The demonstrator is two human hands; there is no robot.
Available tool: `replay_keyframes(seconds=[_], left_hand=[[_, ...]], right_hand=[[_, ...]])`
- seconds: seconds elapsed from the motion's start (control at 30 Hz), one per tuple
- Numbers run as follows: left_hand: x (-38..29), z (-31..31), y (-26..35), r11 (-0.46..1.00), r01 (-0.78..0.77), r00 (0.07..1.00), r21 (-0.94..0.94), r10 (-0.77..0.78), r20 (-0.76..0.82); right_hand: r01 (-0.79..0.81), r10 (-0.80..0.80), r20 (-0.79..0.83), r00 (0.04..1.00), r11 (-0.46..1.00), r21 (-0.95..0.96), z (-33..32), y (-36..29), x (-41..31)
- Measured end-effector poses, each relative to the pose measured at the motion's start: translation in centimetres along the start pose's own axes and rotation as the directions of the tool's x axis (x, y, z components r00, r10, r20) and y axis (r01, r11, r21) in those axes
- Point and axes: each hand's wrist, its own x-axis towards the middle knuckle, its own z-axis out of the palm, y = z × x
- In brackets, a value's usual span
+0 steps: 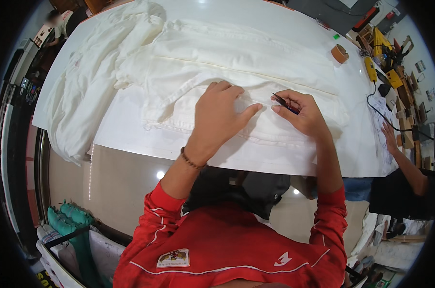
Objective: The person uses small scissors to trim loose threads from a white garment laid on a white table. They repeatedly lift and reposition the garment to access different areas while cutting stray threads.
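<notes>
A white cloth garment (246, 68) with long stitched seams lies spread across the table in front of me. My left hand (221, 111) rests on its near part, thumb and fingers apart, the fingertips against a raised fold. In my right hand (303, 111) is a small pair of thread snips (285, 104), dark blades pointing up and left. The snips are just above the cloth, to the right of my left thumb. Part of their handle is hidden by my fingers.
More white cloth (91, 82) is heaped at the left, hanging over the edge of the white table (131, 133). A roll of brown tape (339, 54) stands at far right. Beside it runs a yellow power strip (370, 69) with a black cable. Another person's hand (389, 136) touches cloth at the right.
</notes>
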Motion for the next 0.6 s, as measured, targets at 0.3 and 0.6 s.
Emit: replay_keyframes(seconds=[0.3,0.6], left_hand=[[1.2,3.2,0.1,0.985,0.124,0.991,0.12,-0.13,0.044],[1.2,3.3,-1.7,0.981,-0.098,0.992,-0.165,0.083,-0.096]], right_hand=[[-0.18,0.182,-0.014,0.983,0.958,-0.223,0.1,-1.8,0.8],[-0.005,-0.135,-0.199,0.971,0.817,-0.577,1.8,-3.4,2.1]])
